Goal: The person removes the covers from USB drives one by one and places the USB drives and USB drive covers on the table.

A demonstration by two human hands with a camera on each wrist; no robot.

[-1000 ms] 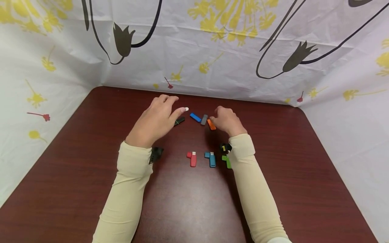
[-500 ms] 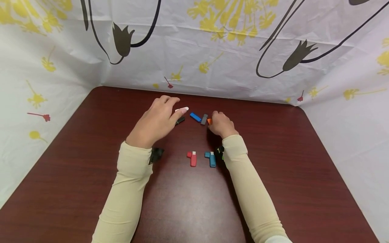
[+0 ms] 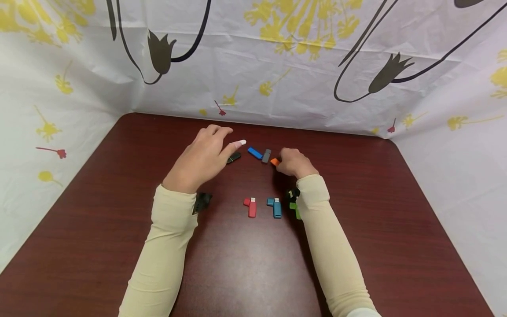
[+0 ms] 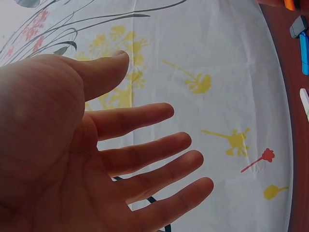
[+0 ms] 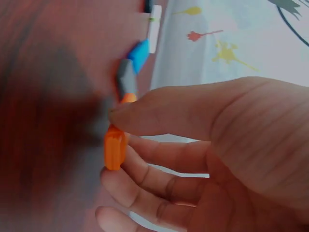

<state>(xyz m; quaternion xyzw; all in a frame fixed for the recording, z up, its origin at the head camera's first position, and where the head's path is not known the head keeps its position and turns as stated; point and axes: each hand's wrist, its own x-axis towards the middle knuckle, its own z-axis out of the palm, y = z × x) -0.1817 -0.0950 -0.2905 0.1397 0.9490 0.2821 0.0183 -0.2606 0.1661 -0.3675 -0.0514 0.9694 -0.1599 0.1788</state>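
Observation:
My right hand (image 3: 295,162) pinches an orange USB stick (image 5: 115,150) between thumb and fingers, at the right end of a row of USB sticks. Beside it in that row lie a grey stick (image 3: 266,156) and a blue stick (image 3: 255,153). My left hand (image 3: 203,156) hovers at the row's left end, fingers spread and holding nothing, as the left wrist view shows. Past its thumb a white stick (image 4: 305,102) is partly covered in the head view, and a black stick (image 3: 234,157) shows below the thumb.
Closer to me lie a red USB stick (image 3: 251,208), a teal one (image 3: 277,209) and a green one (image 3: 298,212), caps beside them. My right sleeve partly covers the green one. A white patterned sheet (image 3: 253,61) borders the dark table (image 3: 356,211) at back and sides.
My right hand has reached down to the orange stick and taken hold of it, swinging left and then back right. The left hand has stayed nearly still.

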